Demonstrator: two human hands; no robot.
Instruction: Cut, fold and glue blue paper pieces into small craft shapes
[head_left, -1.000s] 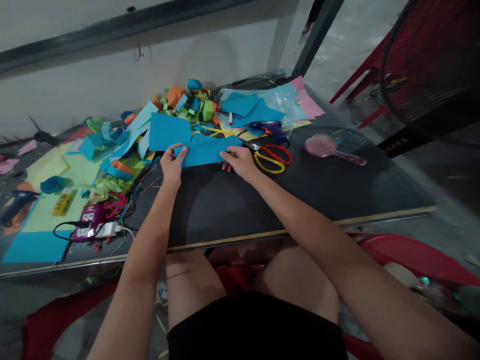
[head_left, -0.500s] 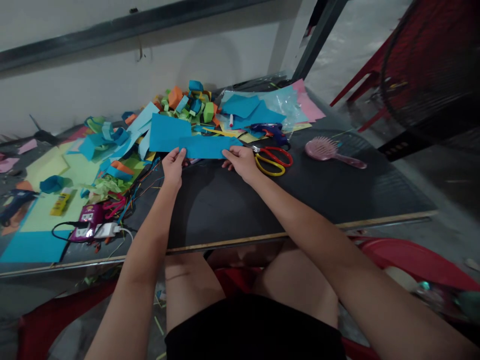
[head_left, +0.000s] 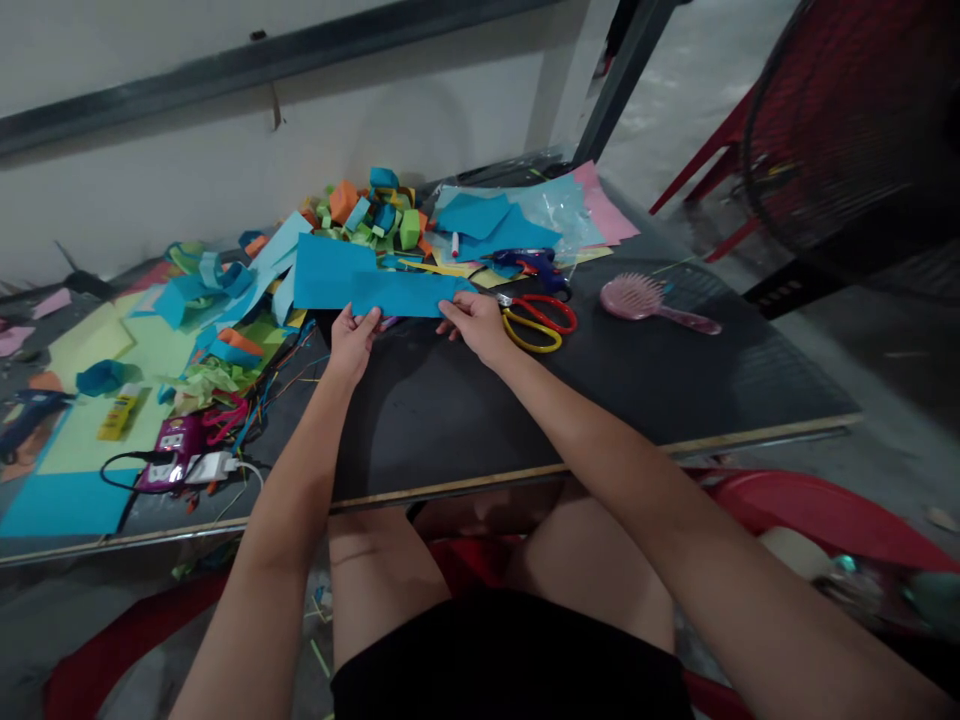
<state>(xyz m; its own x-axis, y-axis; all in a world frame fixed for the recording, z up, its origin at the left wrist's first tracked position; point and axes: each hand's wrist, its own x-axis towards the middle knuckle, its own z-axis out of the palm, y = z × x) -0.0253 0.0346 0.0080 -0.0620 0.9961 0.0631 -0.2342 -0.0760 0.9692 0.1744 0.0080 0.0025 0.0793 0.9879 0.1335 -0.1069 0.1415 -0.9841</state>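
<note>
Taking the strip of blue paper [head_left: 405, 293] as the clock's centre, with 12 toward the wall [head_left: 172, 180], it is held level above the desk [head_left: 465, 420], the left hand [head_left: 354, 340] pinching its near-left corner between thumb and fingers and the right hand [head_left: 474, 325] pinching near its right end. A larger blue sheet [head_left: 330, 265] sits at 10 o'clock, partly overlapped by the strip; whether they touch cannot be told. At 11 o'clock rises a heap of folded paper pieces [head_left: 371, 215], and at 2 o'clock blue sheets lie about a clear plastic bag [head_left: 559, 205]. Scissors [head_left: 544, 322] crowd the right hand between 3 and 4, their blades running behind it. Just beyond lies a dark blue glue gun [head_left: 536, 268], with a pink hairbrush [head_left: 649, 300] farther out at 3. Toward 8, a purple power block [head_left: 172, 440] with cords and a pink-handled tool [head_left: 227, 418] hem in the left side. The desk's pale front edge [head_left: 465, 487] passes beneath both forearms at 6; between 4 and 6, dark desktop stretches from the scissors to that edge. Past the desk's right end, a fan [head_left: 825, 130] stands at 2.
</note>
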